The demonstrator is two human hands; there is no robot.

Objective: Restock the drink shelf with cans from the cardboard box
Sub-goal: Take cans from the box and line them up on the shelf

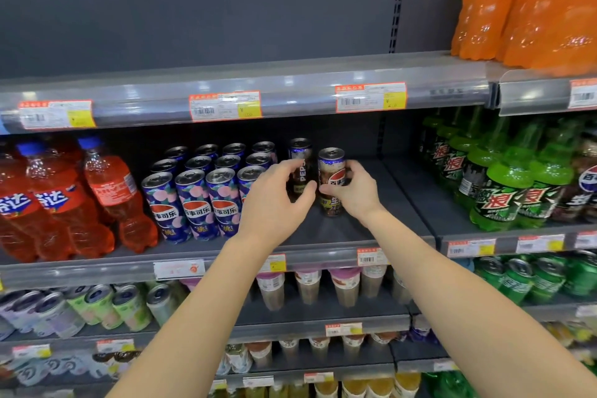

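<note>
Two dark brown Pepsi cans stand upright on the grey middle shelf [400, 203]. My left hand [274, 200] curls round the rear can [299, 164], thumb and fingers on its sides. My right hand [353, 190] grips the front can [331, 177] from the right. Left of them stands a block of several blue peach Pepsi cans [197, 200]. The cardboard box is out of view.
Red soda bottles [61, 203] fill the shelf's left end, green Mountain Dew bottles [504, 184] the bay to the right. Bare shelf floor lies right of the two brown cans. Orange bottles [533, 3] stand on the top shelf; cans and cups fill the lower shelves.
</note>
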